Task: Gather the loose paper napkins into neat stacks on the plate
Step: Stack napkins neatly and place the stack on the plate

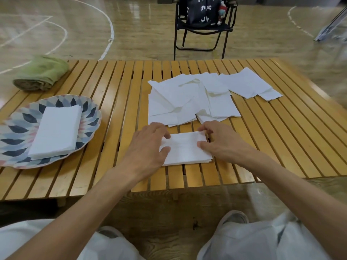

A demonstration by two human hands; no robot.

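Both hands are on a small squared stack of napkins (185,148), which lies on the slatted table (262,128) to the right of the plate (16,128) and closest to the person. The left hand (148,145) has its fingers curled round the stack's left edge, thumb on top. The right hand (219,141) pinches the right edge the same way. One hand on each side likely means the edges are being evened up before the stack goes across.

The plate already carries one tidy stack (56,131) laid along its middle, which leaves bare rim on both sides.

Right of the plate and farther from the person, the loose napkins (189,98) lie overlapped at odd angles, so plenty remains to gather. Beyond the plate sits a rolled green towel (41,72), apart from the work.
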